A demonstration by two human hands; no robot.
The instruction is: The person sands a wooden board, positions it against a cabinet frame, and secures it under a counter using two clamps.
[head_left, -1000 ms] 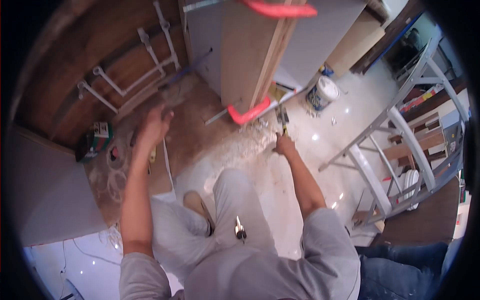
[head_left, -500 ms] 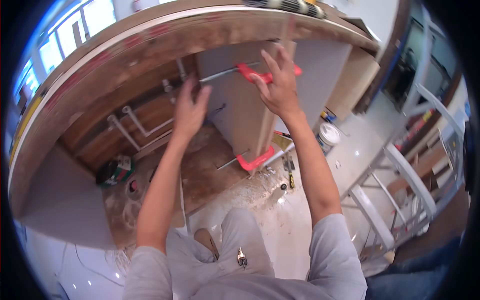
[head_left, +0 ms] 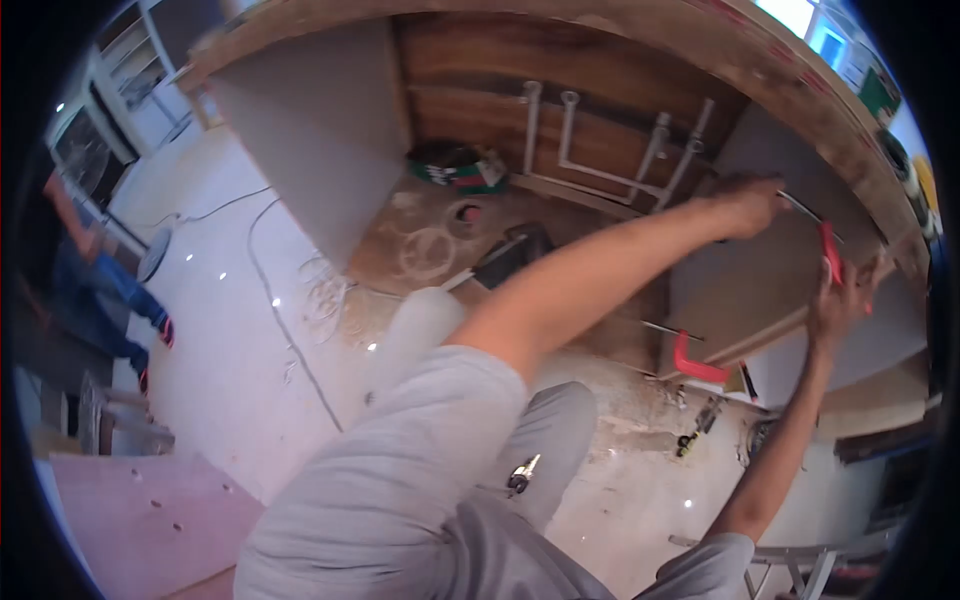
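Note:
My left hand [head_left: 748,206] reaches across under the counter [head_left: 600,28], fingers curled around the end of the screw rod of a red G-clamp [head_left: 830,252]. My right hand [head_left: 845,298] is wrapped around the clamp's red frame, its fingers partly blurred. The clamp sits on the front edge of an upright wooden panel [head_left: 775,338]. Lower on the same edge, a second red G-clamp [head_left: 697,368] is fastened, with its screw pointing left into the cabinet. My hand hides the tip of the upper rod.
White pipes [head_left: 565,135] run along the cabinet's back wall. A green container [head_left: 470,170] and a dark object [head_left: 513,255] lie inside. Tools [head_left: 690,440] lie on the dusty floor. A cable [head_left: 268,290] crosses the tiles, and a person [head_left: 95,260] is at far left.
My view has swung left. My left hand, open in the air before, has closed at the upper clamp's screw end. My right hand has closed more around that clamp's frame.

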